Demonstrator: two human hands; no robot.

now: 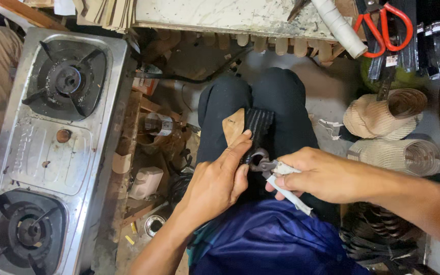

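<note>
A tan shoe sole (234, 125) with a black ribbed strap (258, 124) across it rests on my lap, over my dark trousers. My left hand (217, 182) presses down on the sole and strap, fingers spread along the edge. My right hand (322, 175) grips metal pincers (264, 164) with white-wrapped handles. The pincers' jaws meet the strap's near edge, just beside my left fingertips.
A steel two-burner gas stove (52, 153) stands at the left. A worn white workbench (230, 15) lies ahead, with a white roll (339, 28) and red-handled scissors (385, 25). Stacked tan soles (383, 119) and black straps (378, 239) sit at the right. Scraps and small tins litter the floor.
</note>
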